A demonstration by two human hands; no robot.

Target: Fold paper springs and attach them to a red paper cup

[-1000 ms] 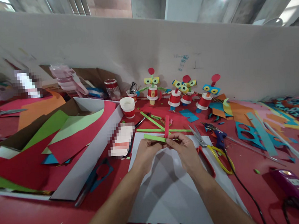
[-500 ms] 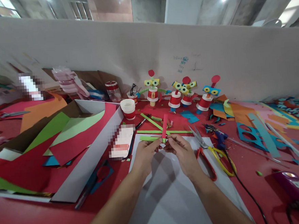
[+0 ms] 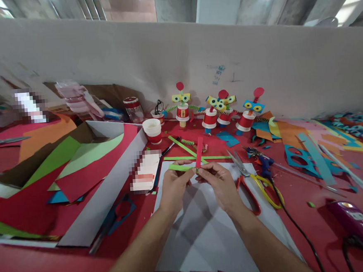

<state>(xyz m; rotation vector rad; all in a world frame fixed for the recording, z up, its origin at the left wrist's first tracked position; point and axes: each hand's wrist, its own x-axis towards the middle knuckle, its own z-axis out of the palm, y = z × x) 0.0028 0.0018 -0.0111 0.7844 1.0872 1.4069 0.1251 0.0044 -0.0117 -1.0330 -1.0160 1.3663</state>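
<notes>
Over a white sheet (image 3: 207, 233) on the red table, both my hands pinch two crossed paper strips. My left hand (image 3: 174, 186) is closed on the green strip (image 3: 179, 167), which points left. My right hand (image 3: 217, 185) is closed at the crossing, where the red strip (image 3: 199, 150) stands up and away from me. The folded joint between my fingertips is mostly hidden.
Scissors (image 3: 248, 177) with red and yellow handles lie right of my hands, a blue glue gun (image 3: 264, 163) and its cord beyond. More green strips (image 3: 185, 148) lie ahead. Paper-cup robots (image 3: 211, 117) line the wall. Coloured card sheets (image 3: 87, 163) fill a box lid at left; a purple device (image 3: 358, 225) is at right.
The green strip has been folded over and now points left from my left hand. The red strip stays upright. Both hands have shifted slightly up and left.
</notes>
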